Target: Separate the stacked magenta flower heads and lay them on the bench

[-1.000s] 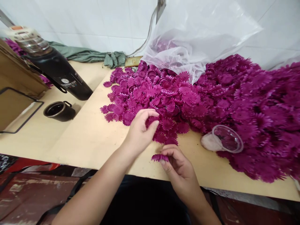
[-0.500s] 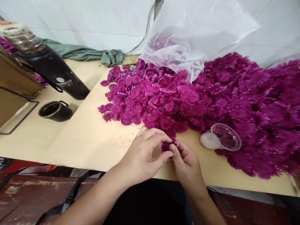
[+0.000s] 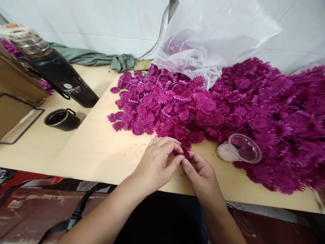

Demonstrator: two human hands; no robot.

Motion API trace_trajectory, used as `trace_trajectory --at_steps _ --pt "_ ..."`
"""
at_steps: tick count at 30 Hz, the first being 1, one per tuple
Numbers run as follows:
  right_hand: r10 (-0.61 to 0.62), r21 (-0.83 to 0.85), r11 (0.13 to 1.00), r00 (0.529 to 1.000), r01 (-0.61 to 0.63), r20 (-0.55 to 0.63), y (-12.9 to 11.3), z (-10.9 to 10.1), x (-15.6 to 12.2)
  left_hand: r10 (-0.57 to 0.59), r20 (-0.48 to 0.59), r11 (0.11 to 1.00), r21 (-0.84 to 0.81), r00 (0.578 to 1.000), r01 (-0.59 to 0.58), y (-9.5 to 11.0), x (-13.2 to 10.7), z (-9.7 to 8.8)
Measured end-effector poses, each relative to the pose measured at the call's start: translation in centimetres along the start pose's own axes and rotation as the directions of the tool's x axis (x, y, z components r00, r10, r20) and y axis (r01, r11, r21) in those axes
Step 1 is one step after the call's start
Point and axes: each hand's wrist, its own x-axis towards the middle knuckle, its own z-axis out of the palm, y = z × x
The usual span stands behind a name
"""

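Where the left hand (image 3: pixel 158 164) meets the right hand (image 3: pixel 203 176): one purple flower head (image 3: pixel 187 155), mostly hidden by fingers, just before the heap.
Right thumb and forefinger: nearly together, apparently pinching the flower's edge.
Left thumb and forefinger: curved in, a small gap between them, tips at the flower; whether they grip or only touch it, I cannot tell.
Step at the flower: seemingly working this single piece with both hands (the fingers cover the exact action).
Next move at the petals: probably calls for a steady right pinch and light left fingertips, lest they crease.
Clear plastic cup (image 3: pixel 228 152): tipped on its side, against the heap.
Heap of purple flowers (image 3: pixel 157 101): loose, spread across the tabletop (image 3: pixel 96 149).
Plastic bag (image 3: pixel 215 37): draped behind, before the tiled wall (image 3: pixel 114 20).
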Motion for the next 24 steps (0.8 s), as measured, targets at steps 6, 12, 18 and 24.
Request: trace_trajectory --at_steps 6,12,18,24 --pt "-0.007 0.005 1.0 1.0 0.007 0.002 0.2 -0.2 0.0 0.042 0.004 0.997 0.061 0.999 -0.042 0.1 0.1 0.2" --pt "-0.017 -0.071 0.997 0.998 0.021 0.055 0.2 0.1 -0.6 -0.099 -0.201 0.977 -0.206 0.975 0.057 -0.4 0.8 0.6" --pt "-0.008 -0.119 0.993 0.998 0.016 0.066 0.3 0.3 -1.4 -0.281 -0.427 0.92 -0.376 0.859 0.114 -2.4 3.5 -2.0" --pt "0.013 -0.063 0.998 0.996 -0.019 -0.088 0.0 -0.3 -0.5 -0.069 -0.242 0.998 -0.007 0.968 0.07 -1.9 2.8 -0.7"
